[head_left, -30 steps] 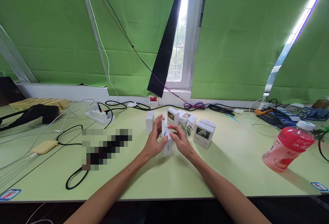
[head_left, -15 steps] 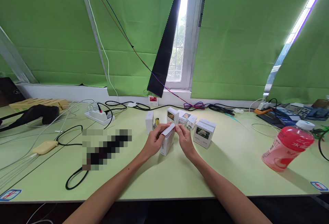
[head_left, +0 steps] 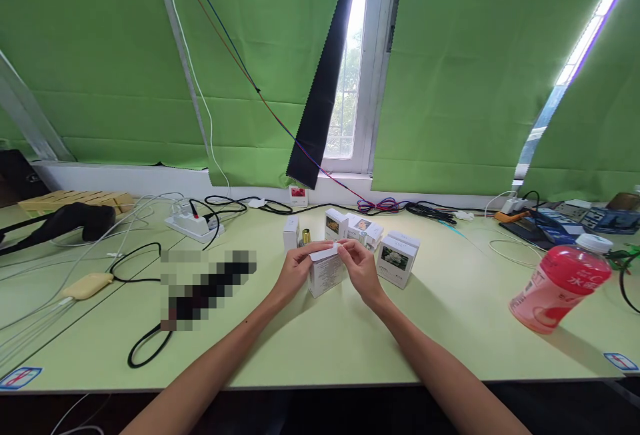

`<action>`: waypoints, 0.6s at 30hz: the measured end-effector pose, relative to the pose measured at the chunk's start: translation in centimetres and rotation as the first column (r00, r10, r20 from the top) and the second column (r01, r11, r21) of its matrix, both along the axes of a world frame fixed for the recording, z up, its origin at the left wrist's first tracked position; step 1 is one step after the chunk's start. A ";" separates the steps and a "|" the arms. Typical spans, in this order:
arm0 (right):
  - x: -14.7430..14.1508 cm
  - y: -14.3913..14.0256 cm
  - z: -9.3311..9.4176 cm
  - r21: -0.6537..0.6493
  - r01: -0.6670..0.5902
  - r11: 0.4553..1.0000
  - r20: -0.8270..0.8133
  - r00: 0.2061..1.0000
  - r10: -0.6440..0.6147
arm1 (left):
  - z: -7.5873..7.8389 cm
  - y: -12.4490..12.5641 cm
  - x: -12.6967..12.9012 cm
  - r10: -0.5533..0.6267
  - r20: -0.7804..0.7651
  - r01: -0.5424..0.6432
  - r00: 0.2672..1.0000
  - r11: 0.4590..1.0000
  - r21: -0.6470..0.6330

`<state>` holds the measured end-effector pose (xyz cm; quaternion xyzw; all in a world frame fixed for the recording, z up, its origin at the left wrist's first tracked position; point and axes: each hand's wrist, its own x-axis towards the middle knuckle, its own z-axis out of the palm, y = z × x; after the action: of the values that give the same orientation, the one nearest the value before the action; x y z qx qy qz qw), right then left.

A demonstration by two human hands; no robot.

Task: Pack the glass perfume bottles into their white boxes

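Observation:
A small white carton (head_left: 327, 276) with printed text on its near side stands upright between my hands on the table. My left hand (head_left: 296, 272) is closed on its upper left side, fingers reaching behind the top. At its upper right corner, the fingers of my right hand (head_left: 362, 271) are pinched on the top flap. Right behind are a small gold-capped bottle (head_left: 306, 236) and a clear-looking bottle (head_left: 363, 238), partly hidden by my fingers. Around them stand a plain white carton (head_left: 291, 234) and cartons with flower pictures (head_left: 336, 224), one carton with a white flower (head_left: 395, 260) nearest my right hand.
To the right stands a pink drink bottle (head_left: 560, 283). A power strip (head_left: 195, 223), a yellow device (head_left: 89, 286) and tangled cables lie on the left. More cables (head_left: 425, 212) run along the back below green blinds (head_left: 480, 75). The table's front edge (head_left: 350, 385) is close to me.
The carton has turned so its broad printed side faces me more. My left hand has shifted slightly left, and the carton's top flap lies lower under my fingers.

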<state>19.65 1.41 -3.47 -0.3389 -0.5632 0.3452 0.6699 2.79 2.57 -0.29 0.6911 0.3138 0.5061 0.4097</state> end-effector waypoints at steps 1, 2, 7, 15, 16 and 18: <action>0.1 0.0 0.0 -0.002 -0.001 1.000 0.000 1.000 0.001 | 0.0 0.0 0.0 0.010 0.010 -0.010 1.000 1.000 -0.015; 0.1 0.0 0.1 -0.004 -0.002 1.000 0.000 1.000 0.002 | 0.0 0.0 0.1 0.021 0.019 -0.021 1.000 0.999 -0.030; 0.3 0.1 0.1 -0.006 0.014 1.000 0.007 1.000 -0.013 | -0.1 0.3 0.1 0.080 0.090 -0.070 0.993 0.992 -0.105; 0.6 0.1 0.2 0.002 0.024 1.000 0.011 1.000 -0.024 | -0.3 0.8 -0.6 -0.021 0.214 0.067 0.977 0.975 -0.214; 0.6 0.1 0.2 0.000 0.018 1.000 0.008 1.000 -0.018 | -0.3 0.8 -0.8 -0.046 0.222 0.093 0.974 0.974 -0.207; 0.7 0.1 0.2 -0.003 0.007 1.000 0.000 1.000 -0.007 | -0.4 1.0 -1.4 -0.106 0.215 0.144 0.971 0.974 -0.173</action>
<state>20.38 1.56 -3.23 -0.3418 -0.5616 0.3437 0.6706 1.37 3.55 -0.66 0.6120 0.2719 0.5158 0.5343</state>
